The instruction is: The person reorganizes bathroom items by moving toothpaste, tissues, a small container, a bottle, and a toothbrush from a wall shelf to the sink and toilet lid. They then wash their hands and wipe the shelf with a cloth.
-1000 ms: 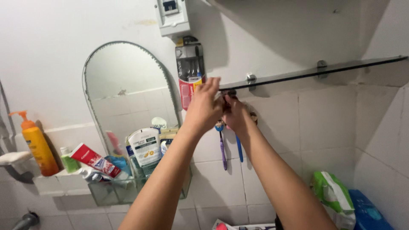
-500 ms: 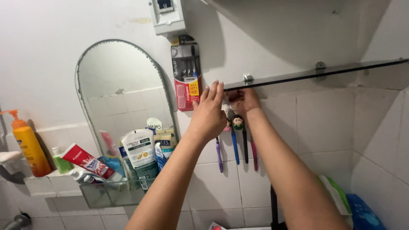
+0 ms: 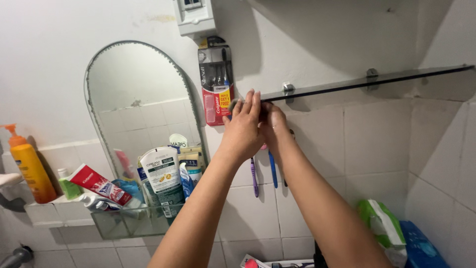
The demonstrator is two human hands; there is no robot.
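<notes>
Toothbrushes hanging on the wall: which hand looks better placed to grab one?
Probably the right hand: it sits directly above the toothbrushes, against the wall. The left hand lies flatter, toward the toothbrush pack.

You stood facing a white wall, plain plaster above and square white tiles below — the tiling carried round the corner on your right. An arched mirror hung to your left over a small glass shelf. A long dark glass shelf ran rightward on metal brackets, casting a soft shadow upward — a white breaker box sat above.
</notes>
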